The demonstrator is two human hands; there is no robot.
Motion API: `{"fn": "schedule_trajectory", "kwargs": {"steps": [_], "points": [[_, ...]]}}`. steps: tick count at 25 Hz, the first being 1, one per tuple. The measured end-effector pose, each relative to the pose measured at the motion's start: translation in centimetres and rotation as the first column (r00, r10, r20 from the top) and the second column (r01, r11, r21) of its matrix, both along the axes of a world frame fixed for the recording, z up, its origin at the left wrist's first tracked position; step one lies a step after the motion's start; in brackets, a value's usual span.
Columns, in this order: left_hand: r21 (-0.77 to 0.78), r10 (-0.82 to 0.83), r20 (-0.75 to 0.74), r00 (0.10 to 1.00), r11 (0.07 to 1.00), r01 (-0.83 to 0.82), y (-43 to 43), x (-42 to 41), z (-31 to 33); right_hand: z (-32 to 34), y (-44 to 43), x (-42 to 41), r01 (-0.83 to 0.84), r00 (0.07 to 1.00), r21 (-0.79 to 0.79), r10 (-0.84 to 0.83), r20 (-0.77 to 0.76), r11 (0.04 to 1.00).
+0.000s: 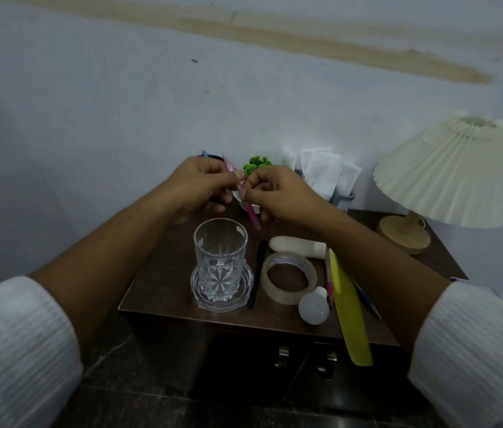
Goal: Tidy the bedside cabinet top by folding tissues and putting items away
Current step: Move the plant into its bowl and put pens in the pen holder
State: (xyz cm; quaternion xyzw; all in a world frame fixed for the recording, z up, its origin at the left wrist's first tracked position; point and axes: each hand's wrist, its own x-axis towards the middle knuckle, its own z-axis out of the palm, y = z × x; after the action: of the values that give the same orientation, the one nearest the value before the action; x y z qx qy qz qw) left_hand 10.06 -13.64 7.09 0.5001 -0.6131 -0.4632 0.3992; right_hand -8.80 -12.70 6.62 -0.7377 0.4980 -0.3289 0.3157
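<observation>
- Nearest us, our white ribbed sleeves [12, 344] frame the view, both forearms reaching forward over the dark cabinet top [163, 291].
- At the front edge of the cabinet top we see a cut-glass tumbler [221, 257] upright on a clear coaster [245, 291], with a black pen [258, 273] lying just beside it.
- To the right lie a roll of clear tape [289, 278], a white bulb [313, 307], a yellow-green flat strip [349, 313] overhanging the front edge, and more pens partly hidden under it.
- Above the tumbler, our left hand [197, 186] and right hand [281, 193] meet on a pink pen [248, 208]; the fingers of both are closed on it, and it hangs tilted, clear of the cabinet top.
- Behind the hands we see a small green plant [256, 164] and white tissues [321, 171] standing in a grey holder [347, 200] at the back against the wall.
- A pleated cream lamp [448, 174] stands at the back right corner.
</observation>
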Motion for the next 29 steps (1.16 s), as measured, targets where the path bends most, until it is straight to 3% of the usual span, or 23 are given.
{"fn": "schedule_trajectory", "kwargs": {"steps": [3, 6, 9, 15, 18, 22, 25, 29], "points": [[-0.088, 0.061, 0.021, 0.998, 0.994, -0.059, 0.4, 0.1, 0.3, -0.3, 1.2, -1.6, -0.003, 0.966, -0.111, -0.026, -0.258, 0.994], [-0.082, 0.098, 0.057, 0.994, 0.992, -0.093, 0.4, 1.0, -0.5, -1.8, 2.8, -2.2, -0.159, 0.799, 0.033, 0.149, -0.582, 0.987], [-0.051, 0.119, 0.053, 0.991, 0.992, -0.117, 0.4, 1.0, -1.6, -3.8, 2.9, -1.7, -0.112, 0.698, -0.033, 0.055, -0.714, 0.993], [-0.045, 0.119, 0.026, 0.993, 0.992, -0.118, 0.1, 0.6, -2.8, -7.3, 0.8, 0.7, -0.013, 0.633, -0.235, -0.174, -0.754, 0.972], [-0.039, 0.120, 0.020, 0.993, 0.992, -0.119, -0.2, 1.0, -3.1, -8.6, -0.3, 1.8, 0.078, 0.682, -0.302, -0.272, -0.679, 0.950], [-0.045, 0.115, 0.015, 0.993, 0.992, -0.115, -0.4, 1.7, -3.4, -7.6, -1.1, 2.1, 0.224, 0.834, -0.146, -0.267, -0.482, 0.964], [-0.062, 0.135, 0.019, 0.991, 0.989, -0.134, -0.6, 2.6, -3.4, -6.3, -1.9, 2.0, 0.253, 0.872, -0.148, -0.292, -0.393, 0.956], [-0.069, 0.139, 0.097, 0.985, 0.989, -0.133, -0.6, 2.8, -4.2, -6.1, -1.8, 1.9, 0.129, 0.777, -0.161, -0.201, -0.597, 0.978]]}}
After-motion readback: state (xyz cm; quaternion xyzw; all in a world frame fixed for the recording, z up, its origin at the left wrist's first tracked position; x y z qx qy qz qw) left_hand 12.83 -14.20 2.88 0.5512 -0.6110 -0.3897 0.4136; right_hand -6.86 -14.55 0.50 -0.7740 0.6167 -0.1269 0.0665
